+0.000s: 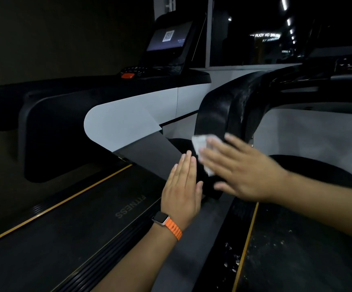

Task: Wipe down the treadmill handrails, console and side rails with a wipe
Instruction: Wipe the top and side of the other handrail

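The person's right hand (242,169) is lying flat with fingers spread, pressing a white wipe (202,148) against the black lower end of the near treadmill's handrail (225,110); the hand is blurred. The wipe is sitting under the fingertips, showing above and to their left, not pinched. The left hand (182,186) is lying open just to the left, fingers straight and pressed together, palm resting against the same black upright, holding nothing. An orange-strapped watch (166,223) is sitting on the left wrist. The console (166,39) of the far-left treadmill is glowing dimly.
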Demonstrator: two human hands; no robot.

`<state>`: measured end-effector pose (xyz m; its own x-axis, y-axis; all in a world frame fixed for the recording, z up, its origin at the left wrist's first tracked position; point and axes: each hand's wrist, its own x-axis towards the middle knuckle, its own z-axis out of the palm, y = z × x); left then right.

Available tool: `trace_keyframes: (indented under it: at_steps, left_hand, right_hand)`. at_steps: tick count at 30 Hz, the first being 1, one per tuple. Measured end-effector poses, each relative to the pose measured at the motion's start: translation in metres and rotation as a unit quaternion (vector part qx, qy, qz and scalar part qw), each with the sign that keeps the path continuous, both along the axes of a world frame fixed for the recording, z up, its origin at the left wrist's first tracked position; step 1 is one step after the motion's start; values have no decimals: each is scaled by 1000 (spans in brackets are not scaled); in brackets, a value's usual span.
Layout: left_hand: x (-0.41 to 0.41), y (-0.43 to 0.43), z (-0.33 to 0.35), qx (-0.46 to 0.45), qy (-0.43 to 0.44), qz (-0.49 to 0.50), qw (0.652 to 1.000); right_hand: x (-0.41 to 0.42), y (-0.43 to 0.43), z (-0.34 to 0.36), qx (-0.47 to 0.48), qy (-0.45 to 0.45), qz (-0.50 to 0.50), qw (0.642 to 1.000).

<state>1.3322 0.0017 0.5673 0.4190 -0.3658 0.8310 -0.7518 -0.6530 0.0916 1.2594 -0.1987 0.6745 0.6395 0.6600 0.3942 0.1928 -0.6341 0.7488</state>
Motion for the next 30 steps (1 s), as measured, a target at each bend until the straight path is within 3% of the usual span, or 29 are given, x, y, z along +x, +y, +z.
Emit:
trace_keyframes:
  at_steps: [3, 7, 11, 16, 23, 26, 30]
  left_hand:
    - [-1, 0, 1, -4, 7, -4, 1000]
    - [-1, 2, 2, -4, 0, -4, 1000]
    - [-3, 4, 6, 7, 20, -1, 1000]
    - [-4, 10, 12, 18, 25, -12, 999]
    - [0, 6, 27, -25, 46, -45, 998]
    - [3, 2, 54, -34, 52, -57, 996]
    - [1, -7, 126, -26, 80, -50, 995]
  right_hand:
    - [-19, -16, -36, -57, 38, 58, 996]
    - [-6, -30, -4, -45, 25, 79, 996]
    - [11, -22, 50, 49, -31, 62, 996]
    - [11, -11, 42, 165, -38, 97, 981]
    - [10, -24, 32, 176, -69, 170, 967]
    - [8, -21, 49, 222, -73, 191, 953]
    - [4, -13, 89, 355, -37, 182, 916]
